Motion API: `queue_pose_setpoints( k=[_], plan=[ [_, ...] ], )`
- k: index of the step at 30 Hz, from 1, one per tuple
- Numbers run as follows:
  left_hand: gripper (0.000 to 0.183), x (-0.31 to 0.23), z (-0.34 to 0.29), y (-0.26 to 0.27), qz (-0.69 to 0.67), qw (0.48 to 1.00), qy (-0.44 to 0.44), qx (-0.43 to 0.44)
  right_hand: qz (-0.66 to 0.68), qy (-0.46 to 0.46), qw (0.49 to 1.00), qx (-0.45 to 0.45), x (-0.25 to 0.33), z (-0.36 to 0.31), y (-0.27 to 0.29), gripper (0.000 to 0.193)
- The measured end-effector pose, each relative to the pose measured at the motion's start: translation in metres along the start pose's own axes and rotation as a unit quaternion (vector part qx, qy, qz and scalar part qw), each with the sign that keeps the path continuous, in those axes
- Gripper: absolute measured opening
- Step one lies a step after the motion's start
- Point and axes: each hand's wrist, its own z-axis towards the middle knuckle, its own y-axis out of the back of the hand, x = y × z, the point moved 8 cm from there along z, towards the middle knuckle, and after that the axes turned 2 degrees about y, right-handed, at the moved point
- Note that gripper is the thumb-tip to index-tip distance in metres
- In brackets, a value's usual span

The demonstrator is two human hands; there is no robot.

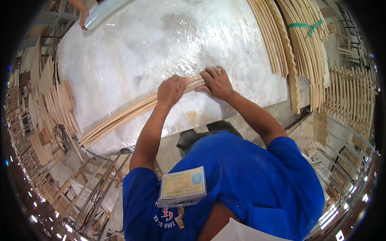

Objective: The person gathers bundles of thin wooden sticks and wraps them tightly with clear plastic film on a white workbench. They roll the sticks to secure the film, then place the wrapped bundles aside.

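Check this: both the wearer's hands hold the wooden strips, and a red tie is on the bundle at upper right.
The tie on the upper-right bundle is green, not red, as the head view shows. The left hand and right hand hold the wooden strips.

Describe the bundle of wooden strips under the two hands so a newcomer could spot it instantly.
On the white tabletop, look along the near edge: a slim bundle of pale wooden strips slants away rightward to the left hand and right hand. Unlike the thicker bundle at right with its green tie, it has clear film over the part between the hands.
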Motion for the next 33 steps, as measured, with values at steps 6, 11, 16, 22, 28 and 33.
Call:
queue_pose_setpoints(
  k=[6, 11, 16, 22, 28, 33],
  plan=[
    [0.034, -0.05, -0.024, 0.006, 0.165, 0.961, -0.074, -0.209, 0.042, -0.039, 0.991, 0.12, -0.022, 0.01, -0.022, 0.067],
    [0.05, -0.025, -0.006, -0.005, 0.091, 0.988, -0.054, -0.108, -0.05, -0.05, 0.997, 0.035, -0.003, 0.02, 0.003, 0.064],
    [0.05, -0.017, 0.023, 0.004, 0.054, 0.996, -0.062, -0.042, 0.045, -0.034, 0.992, -0.11, 0.017, 0.024, -0.01, 0.053],
    [0.056, -0.037, 0.015, 0.008, 0.152, 0.975, -0.068, -0.148, 0.069, -0.112, 0.991, 0.013, -0.019, 0.066, -0.037, 0.036],
    [0.044, 0.003, 0.046, 0.008, 0.053, 0.997, -0.029, -0.056, 0.048, -0.013, 0.983, -0.177, -0.022, 0.05, 0.008, 0.033],
    [0.049, -0.015, 0.032, 0.015, 0.098, 0.988, -0.024, -0.115, 0.044, -0.071, 0.987, -0.14, -0.031, 0.054, -0.01, 0.031]
  ],
)
